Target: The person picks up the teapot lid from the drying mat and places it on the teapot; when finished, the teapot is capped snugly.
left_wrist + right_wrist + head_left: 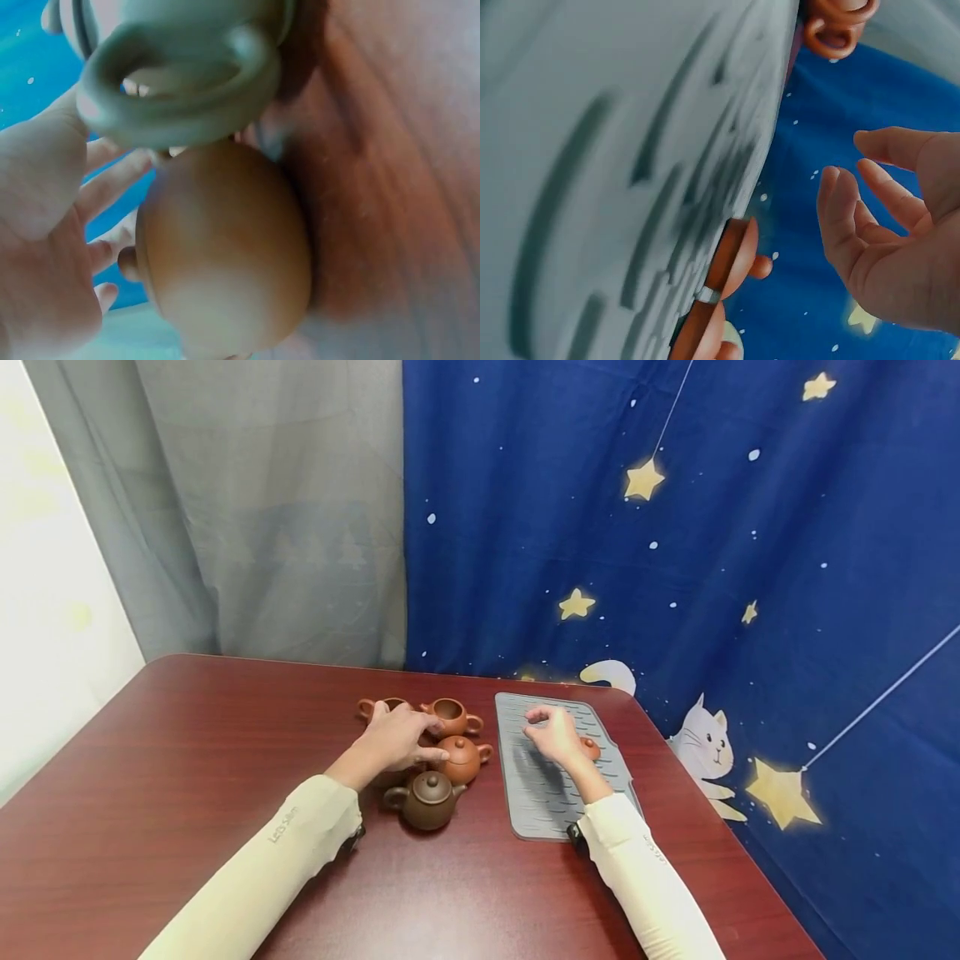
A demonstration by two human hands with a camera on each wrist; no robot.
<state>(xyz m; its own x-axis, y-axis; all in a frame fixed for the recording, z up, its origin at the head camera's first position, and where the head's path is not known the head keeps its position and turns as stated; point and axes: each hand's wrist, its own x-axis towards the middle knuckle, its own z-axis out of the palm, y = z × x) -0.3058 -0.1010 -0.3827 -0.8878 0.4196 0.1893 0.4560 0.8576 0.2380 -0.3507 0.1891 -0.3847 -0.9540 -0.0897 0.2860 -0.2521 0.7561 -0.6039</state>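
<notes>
My left hand (397, 737) is over a cluster of small clay teapots, fingers spread. Its fingertips are close to an orange lidded teapot (461, 760); whether they touch it I cannot tell. A dark brown lidded teapot (430, 802) stands nearest to me. Behind are a lidless orange teapot (448, 717) and another orange pot (365, 708), partly hidden by the hand. In the left wrist view the fingers lie beside a knobbed teapot (225, 240). My right hand (553, 735) hovers above a grey ridged mat (525, 810), fingers loosely bent and holding nothing.
Two orange lids with knobs, one nearer (701, 330) and one farther (735, 259), lie on the mat in the right wrist view. The reddish-brown table (187, 793) ends at a rounded back edge. Grey and blue curtains (510, 527) hang behind it.
</notes>
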